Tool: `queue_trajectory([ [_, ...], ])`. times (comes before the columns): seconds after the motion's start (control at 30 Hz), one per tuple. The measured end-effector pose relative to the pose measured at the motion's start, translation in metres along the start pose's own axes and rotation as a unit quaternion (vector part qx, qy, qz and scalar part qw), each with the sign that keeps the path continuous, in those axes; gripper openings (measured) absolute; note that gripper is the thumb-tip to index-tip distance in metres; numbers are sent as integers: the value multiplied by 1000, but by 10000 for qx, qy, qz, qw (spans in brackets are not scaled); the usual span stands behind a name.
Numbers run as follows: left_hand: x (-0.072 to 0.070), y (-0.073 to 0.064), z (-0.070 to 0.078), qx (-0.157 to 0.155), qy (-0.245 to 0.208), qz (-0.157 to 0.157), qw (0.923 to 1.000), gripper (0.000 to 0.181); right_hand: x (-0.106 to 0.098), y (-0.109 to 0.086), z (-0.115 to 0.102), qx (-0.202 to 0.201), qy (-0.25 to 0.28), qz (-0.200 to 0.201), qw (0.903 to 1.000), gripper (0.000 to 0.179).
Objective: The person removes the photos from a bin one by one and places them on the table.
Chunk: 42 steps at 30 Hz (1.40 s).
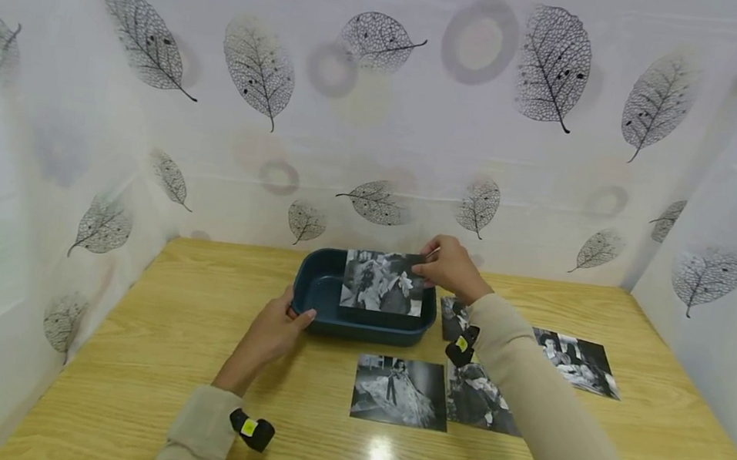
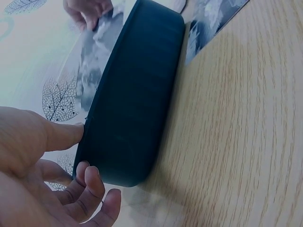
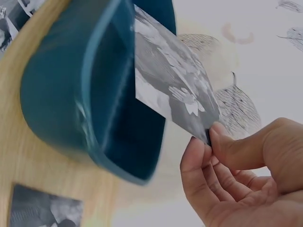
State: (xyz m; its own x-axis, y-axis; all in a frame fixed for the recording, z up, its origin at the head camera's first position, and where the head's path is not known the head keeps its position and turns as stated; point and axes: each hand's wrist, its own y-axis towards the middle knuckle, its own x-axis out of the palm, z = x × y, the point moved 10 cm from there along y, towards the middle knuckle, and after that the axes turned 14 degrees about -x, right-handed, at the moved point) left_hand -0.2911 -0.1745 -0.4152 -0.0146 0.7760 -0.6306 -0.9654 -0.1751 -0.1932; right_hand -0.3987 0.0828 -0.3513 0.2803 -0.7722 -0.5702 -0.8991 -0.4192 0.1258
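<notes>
A dark teal rectangular tub (image 1: 319, 286) stands near the back of the table. My left hand (image 1: 273, 326) grips its left end, thumb on the rim and fingers against the outside, as the left wrist view shows with the tub wall (image 2: 132, 90) beside the thumb. Between thumb and fingers, my right hand (image 1: 451, 266) pinches a corner of a black-and-white photo print (image 1: 382, 282). That print hangs tilted over the tub's opening; in the right wrist view its lower part (image 3: 165, 71) reaches in past the rim. The pinched corner lies above the tub's right end.
Several other black-and-white prints lie on the wooden table (image 1: 135, 355): one in front of the tub (image 1: 399, 391), one beside it (image 1: 482, 400), one farther right (image 1: 578, 362). A small print (image 1: 452, 317) sits partly behind the right wrist. A leaf-patterned curtain (image 1: 381, 131) encloses the table.
</notes>
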Motion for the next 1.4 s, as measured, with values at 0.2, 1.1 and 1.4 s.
queue_trajectory([
  [0.2,3,0,-2,-22,-32,-14,10000,48,-23,-12,0,38,285,-106,9995,32],
  [1.1,0,1,-6,-14,44,-110,9999,39,-151,-152,101,840,257,-477,9950,32],
  [1.4,5,0,0,85,-125,-303,9994,46,-173,-205,150,1419,246,-707,9870,30],
])
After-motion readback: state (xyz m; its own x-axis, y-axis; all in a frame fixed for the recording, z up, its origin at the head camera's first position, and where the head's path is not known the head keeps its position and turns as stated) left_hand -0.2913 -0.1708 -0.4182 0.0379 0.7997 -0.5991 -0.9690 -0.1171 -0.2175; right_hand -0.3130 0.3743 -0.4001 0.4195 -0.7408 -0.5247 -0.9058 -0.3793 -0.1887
